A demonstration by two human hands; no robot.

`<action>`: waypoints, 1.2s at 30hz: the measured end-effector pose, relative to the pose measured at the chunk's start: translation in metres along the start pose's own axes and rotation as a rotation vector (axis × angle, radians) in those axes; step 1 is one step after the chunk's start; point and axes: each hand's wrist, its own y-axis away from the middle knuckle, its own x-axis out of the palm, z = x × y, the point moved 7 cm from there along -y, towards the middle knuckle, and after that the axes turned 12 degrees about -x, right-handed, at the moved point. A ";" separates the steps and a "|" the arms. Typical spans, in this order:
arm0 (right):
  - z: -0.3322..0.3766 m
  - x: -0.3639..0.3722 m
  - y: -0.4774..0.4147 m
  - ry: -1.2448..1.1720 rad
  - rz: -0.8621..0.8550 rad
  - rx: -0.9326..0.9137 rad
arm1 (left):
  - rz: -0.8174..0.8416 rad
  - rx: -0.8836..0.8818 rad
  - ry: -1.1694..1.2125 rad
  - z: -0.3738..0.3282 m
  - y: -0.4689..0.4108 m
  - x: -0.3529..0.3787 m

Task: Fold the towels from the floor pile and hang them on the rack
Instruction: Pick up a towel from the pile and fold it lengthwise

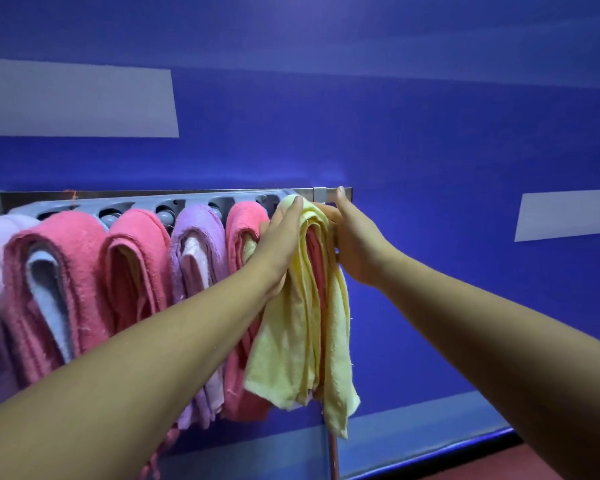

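Blue wall (430,116) is faced; at the rack's (201,199) three-o'clock end the yellow towel (302,323) is draped; it is pressed from nine o'clock by the left hand (281,237), fingers straight and together; the right hand (354,244) is set at three o'clock, its fingers hidden, so their state cannot be told; both hanging halves are best levelled before release.

Six towel bundles (194,258), two hands (281,244), one rack (146,202)

A grey slotted plastic rack (146,202) is mounted on the blue wall (430,133), with folded towels (136,258) hanging side by side along it. The pale yellow terry towel (291,341) hangs rightmost, just right of a pink folded towel (239,230). The left hand (281,237) touches its left side and the right hand (354,244) its right.
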 end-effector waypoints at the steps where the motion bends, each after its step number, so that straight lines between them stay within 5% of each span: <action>1: -0.001 -0.001 0.000 0.001 -0.001 -0.004 | -0.012 0.007 -0.006 0.001 -0.002 -0.002; 10: -0.010 0.000 -0.003 0.028 -0.088 -0.047 | 0.164 0.037 0.186 -0.008 0.053 0.013; 18: -0.026 -0.001 0.011 0.123 -0.127 0.017 | 0.193 0.077 0.030 0.011 0.056 0.006; 27: -0.053 -0.004 0.026 0.027 -0.178 0.110 | 0.298 -0.012 0.276 0.031 0.072 0.010; 32: -0.058 -0.005 0.036 0.022 -0.174 0.119 | 0.215 -0.037 0.098 0.052 0.069 0.008; 36: -0.066 -0.002 0.042 0.058 -0.174 0.122 | 0.235 -0.068 0.198 0.066 0.066 0.015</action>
